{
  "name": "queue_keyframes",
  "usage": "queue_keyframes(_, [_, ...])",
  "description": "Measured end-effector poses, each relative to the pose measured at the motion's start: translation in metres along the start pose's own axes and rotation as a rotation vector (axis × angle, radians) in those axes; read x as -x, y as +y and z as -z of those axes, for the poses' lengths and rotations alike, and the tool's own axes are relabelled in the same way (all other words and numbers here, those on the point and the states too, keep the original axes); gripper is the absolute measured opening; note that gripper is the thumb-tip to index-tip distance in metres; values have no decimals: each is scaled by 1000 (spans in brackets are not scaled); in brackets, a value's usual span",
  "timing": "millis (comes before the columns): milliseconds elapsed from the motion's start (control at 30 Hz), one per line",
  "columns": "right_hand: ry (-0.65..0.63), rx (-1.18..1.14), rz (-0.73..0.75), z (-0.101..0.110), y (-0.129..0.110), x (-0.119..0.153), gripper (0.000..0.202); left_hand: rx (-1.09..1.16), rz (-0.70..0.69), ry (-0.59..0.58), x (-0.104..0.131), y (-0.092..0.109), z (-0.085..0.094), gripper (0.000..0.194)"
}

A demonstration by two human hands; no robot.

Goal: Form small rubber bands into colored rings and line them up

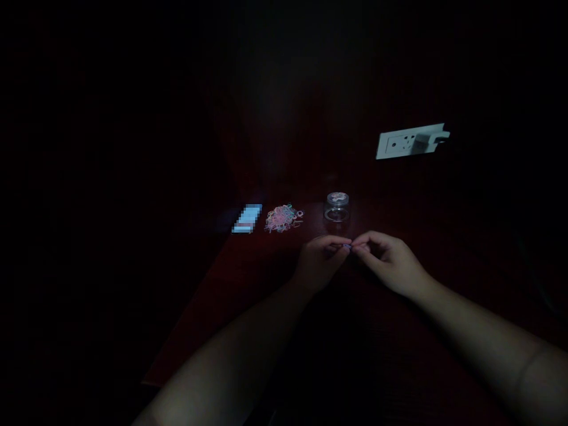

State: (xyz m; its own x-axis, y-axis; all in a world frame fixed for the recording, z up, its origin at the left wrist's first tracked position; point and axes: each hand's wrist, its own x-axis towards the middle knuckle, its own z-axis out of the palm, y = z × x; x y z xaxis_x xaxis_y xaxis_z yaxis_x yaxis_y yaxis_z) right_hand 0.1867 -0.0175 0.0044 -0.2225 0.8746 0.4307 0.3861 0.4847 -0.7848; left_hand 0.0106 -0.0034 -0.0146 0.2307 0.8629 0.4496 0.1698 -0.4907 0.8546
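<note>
We count two hands [316, 263] [394, 263]; one jar [336, 216]; one phone [247, 219]; one socket panel [394, 145]; one plug [426, 141]; one small piece [347, 246]; one uncountable pile [281, 219].

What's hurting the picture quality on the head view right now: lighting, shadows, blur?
Head view: very dark overall, with the surroundings near black; the phone is the brightest patch, its screen pixelated. Head view: deep shadow lies between the forearms, and the small item between the left hand and right hand is too dim and small to make out.
</note>
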Motion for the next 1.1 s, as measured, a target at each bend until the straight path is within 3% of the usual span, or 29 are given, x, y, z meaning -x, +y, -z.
queue_keyframes(367, [11,1,-16,-2,5,1,11,124,33,-16,1,1,-5,17])
queue_keyframes(567, [89,178,54,7,7,-5,12,43,29,24,-1,-3,-1,16])
queue_keyframes(700, [163,203,-95,18,26,-13,18,-53,83,80,-6,-9,6,20])
queue_keyframes(800, [126,143,-190,22,39,-18,21,-71,107,72,-8,-11,9,19])
queue_keyframes(1100, [5,281,-225,22,53,-21,15,-181,79,-9,-7,-6,8,26])
